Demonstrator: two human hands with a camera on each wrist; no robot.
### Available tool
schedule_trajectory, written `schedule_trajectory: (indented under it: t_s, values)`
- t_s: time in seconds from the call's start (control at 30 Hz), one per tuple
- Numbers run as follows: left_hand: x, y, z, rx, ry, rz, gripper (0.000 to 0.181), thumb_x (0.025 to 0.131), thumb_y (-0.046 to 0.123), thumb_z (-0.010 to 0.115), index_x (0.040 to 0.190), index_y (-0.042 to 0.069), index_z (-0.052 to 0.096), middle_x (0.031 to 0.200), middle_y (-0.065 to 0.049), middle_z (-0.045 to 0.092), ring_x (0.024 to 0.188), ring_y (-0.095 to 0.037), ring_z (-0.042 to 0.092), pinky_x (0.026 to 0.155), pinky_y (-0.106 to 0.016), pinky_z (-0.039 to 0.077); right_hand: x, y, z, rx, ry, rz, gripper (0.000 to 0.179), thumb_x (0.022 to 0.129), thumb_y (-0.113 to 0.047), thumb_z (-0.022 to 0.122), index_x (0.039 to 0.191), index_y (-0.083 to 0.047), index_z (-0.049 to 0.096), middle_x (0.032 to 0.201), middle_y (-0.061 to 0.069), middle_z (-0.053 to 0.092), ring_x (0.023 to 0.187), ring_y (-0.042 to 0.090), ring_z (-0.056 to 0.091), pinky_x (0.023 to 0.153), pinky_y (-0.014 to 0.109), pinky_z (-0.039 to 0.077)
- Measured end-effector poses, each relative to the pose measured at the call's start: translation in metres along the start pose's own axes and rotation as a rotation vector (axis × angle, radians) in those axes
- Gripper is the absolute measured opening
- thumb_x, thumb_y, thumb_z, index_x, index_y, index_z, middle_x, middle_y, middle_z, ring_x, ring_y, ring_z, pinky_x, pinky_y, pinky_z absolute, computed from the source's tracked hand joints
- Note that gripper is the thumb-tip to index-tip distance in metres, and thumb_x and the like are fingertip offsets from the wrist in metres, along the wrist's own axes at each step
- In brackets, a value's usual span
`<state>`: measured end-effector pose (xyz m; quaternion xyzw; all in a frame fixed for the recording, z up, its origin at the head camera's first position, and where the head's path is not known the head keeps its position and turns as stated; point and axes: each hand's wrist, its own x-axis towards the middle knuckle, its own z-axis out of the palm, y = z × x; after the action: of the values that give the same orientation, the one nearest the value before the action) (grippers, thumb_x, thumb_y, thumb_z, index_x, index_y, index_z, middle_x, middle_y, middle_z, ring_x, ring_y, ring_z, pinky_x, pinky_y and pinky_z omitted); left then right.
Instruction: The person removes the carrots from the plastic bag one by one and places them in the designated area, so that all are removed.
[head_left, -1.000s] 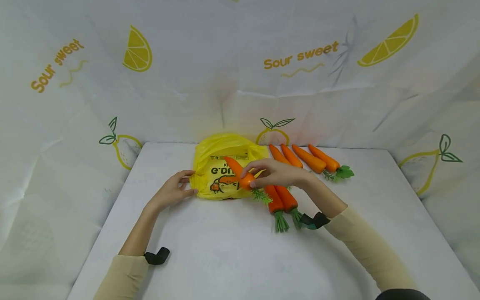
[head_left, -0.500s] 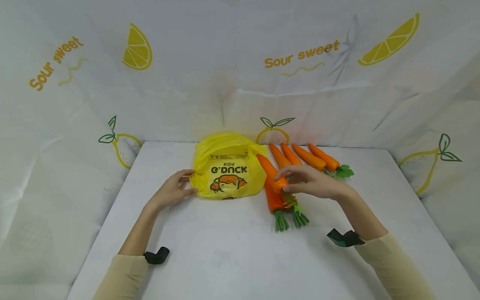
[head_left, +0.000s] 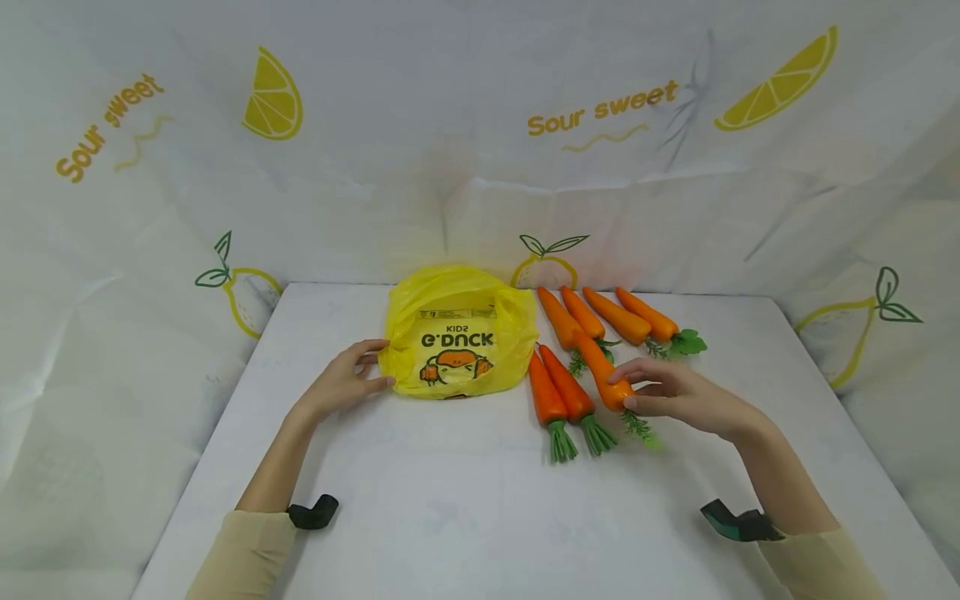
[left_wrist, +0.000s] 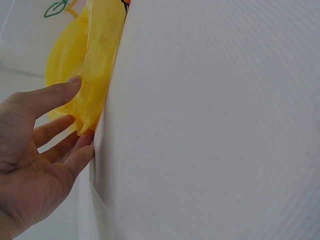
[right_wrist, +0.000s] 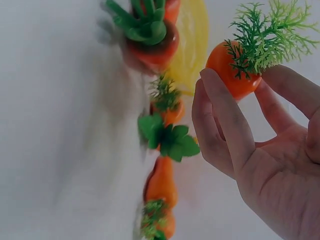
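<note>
My right hand point(head_left: 686, 396) pinches an orange carrot point(head_left: 597, 367) near its leafy end, with the narrow tip pointing up and left in the head view. Its feathery green leaves point(right_wrist: 272, 37) stick out past my fingers in the right wrist view. At the left side of a yellow plastic bag point(head_left: 457, 333), my left hand point(head_left: 345, 379) touches the edge with relaxed, spread fingers. The bag lies with its mouth gaping and a duck print showing. From the left wrist, the yellow bag's corner point(left_wrist: 90, 107) sits between thumb and fingers.
Two redder carrots point(head_left: 573, 400) with thick green stems lie right of the bag. Several orange carrots point(head_left: 618, 317) lie in a row at the table's back edge. Behind the white table point(head_left: 450, 508) hangs a lemon-printed cloth point(head_left: 375, 167).
My right hand has moved right and toward me with the carrot, from over the bag to right of the two redder carrots. The left hand stays at the bag's edge.
</note>
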<state>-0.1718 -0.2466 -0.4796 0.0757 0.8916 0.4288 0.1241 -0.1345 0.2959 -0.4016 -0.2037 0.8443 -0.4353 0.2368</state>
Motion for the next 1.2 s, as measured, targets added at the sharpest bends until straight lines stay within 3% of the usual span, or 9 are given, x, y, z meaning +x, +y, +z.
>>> schedule_trajectory:
  t_s: [0.2, 0.27, 0.33, 0.5, 0.6, 0.87, 1.2]
  values:
    - [-0.001, 0.001, 0.002, 0.003, 0.0, 0.0, 0.076, 0.098, 0.027, 0.081, 0.163, 0.008, 0.046, 0.168, -0.021, 0.047, 0.151, -0.044, 0.052, 0.127, -0.061, 0.045, -0.016, 0.018, -0.001, 0.04, 0.003, 0.028, 0.028, 0.11, -0.02, 0.063, 0.137, -0.011, 0.065, 0.142, 0.016, 0.067, 0.13, 0.01, 0.064, 0.095, 0.023, 0.063]
    - [-0.001, 0.001, 0.002, 0.003, 0.002, 0.001, 0.076, 0.098, 0.027, 0.081, 0.163, 0.008, 0.046, 0.167, -0.021, 0.048, 0.151, -0.044, 0.052, 0.127, -0.06, 0.045, -0.018, 0.023, -0.001, 0.053, -0.004, 0.037, 0.029, 0.111, -0.02, 0.062, 0.138, -0.01, 0.065, 0.141, 0.016, 0.067, 0.126, 0.004, 0.064, 0.095, 0.024, 0.063]
    - [-0.001, 0.0, 0.002, 0.002, 0.003, 0.005, 0.076, 0.098, 0.027, 0.081, 0.163, 0.008, 0.046, 0.168, -0.021, 0.047, 0.151, -0.044, 0.052, 0.127, -0.061, 0.045, -0.019, 0.028, 0.0, 0.062, -0.009, 0.049, 0.03, 0.111, -0.021, 0.062, 0.139, -0.01, 0.064, 0.143, 0.017, 0.067, 0.128, 0.01, 0.064, 0.095, 0.024, 0.063]
    - [0.0, -0.001, 0.003, 0.002, 0.001, 0.016, 0.076, 0.098, 0.028, 0.081, 0.162, 0.008, 0.046, 0.167, -0.021, 0.048, 0.151, -0.044, 0.052, 0.127, -0.062, 0.044, -0.015, 0.036, 0.004, 0.063, -0.018, 0.085, 0.032, 0.111, -0.023, 0.063, 0.14, -0.009, 0.064, 0.148, 0.02, 0.063, 0.14, 0.041, 0.057, 0.096, 0.024, 0.062]
    - [0.0, -0.001, 0.003, 0.01, 0.002, 0.015, 0.076, 0.098, 0.029, 0.081, 0.162, 0.008, 0.047, 0.167, -0.021, 0.049, 0.15, -0.044, 0.052, 0.128, -0.062, 0.043, -0.012, 0.04, 0.007, 0.06, -0.022, 0.077, 0.032, 0.11, -0.022, 0.064, 0.139, -0.007, 0.064, 0.148, 0.022, 0.062, 0.141, 0.049, 0.055, 0.096, 0.023, 0.061]
    - [0.0, -0.003, 0.001, 0.009, 0.003, 0.029, 0.074, 0.098, 0.027, 0.081, 0.161, 0.007, 0.048, 0.166, -0.021, 0.05, 0.149, -0.044, 0.054, 0.126, -0.062, 0.046, -0.007, 0.043, 0.017, -0.018, -0.007, 0.031, 0.028, 0.109, -0.018, 0.066, 0.135, -0.009, 0.067, 0.145, 0.021, 0.065, 0.137, 0.05, 0.058, 0.097, 0.014, 0.056]
    - [-0.003, -0.008, -0.005, -0.003, 0.006, 0.076, 0.066, 0.103, 0.027, 0.076, 0.16, 0.006, 0.05, 0.164, -0.022, 0.053, 0.146, -0.045, 0.058, 0.12, -0.062, 0.052, -0.004, 0.035, 0.017, -0.116, 0.042, -0.029, 0.024, 0.108, -0.013, 0.066, 0.131, -0.009, 0.071, 0.134, 0.014, 0.073, 0.128, 0.038, 0.067, 0.098, 0.017, 0.058]
